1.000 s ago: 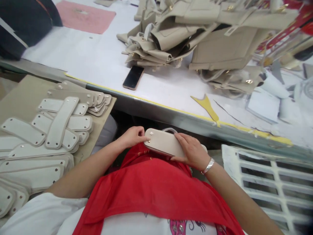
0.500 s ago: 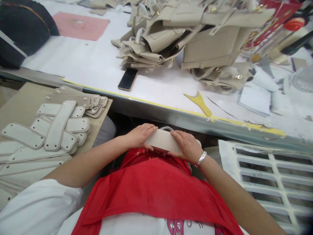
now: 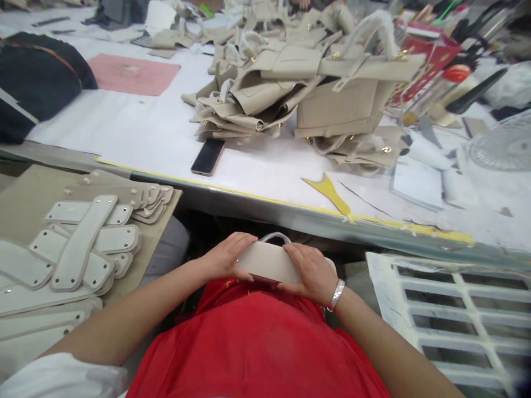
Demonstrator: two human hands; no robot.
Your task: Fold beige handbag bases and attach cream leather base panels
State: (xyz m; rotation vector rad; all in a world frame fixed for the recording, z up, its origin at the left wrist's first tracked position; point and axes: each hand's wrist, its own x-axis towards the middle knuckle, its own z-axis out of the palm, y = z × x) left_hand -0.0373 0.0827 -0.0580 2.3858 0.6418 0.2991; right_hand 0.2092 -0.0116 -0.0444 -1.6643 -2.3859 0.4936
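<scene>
Okay, just short of the worktable [image 3: 153, 138], a cream oblong bag panel [image 3: 269, 262] is in both hands, right above the red apron [image 3: 257, 342]. Left hand [image 3: 230, 255] pinches one end between thumb and fingers; right hand [image 3: 313, 273] clasps it toward the other, same grip. Over on the worktable's near stretch lies a smartphone [image 3: 208, 157], with beige handbags [image 3: 344, 108] heaped farther back, and a slatted white rack [image 3: 460, 309] sits below the worktable's front edge, right side.

A bag-making workshop
Beige leather-like bags [image 3: 338, 108] are lying heaped on a white-topped worktable [image 3: 145, 124], while pale round-ended strips [image 3: 85, 243] are lying across a flat tan board [image 3: 25, 196]
</scene>
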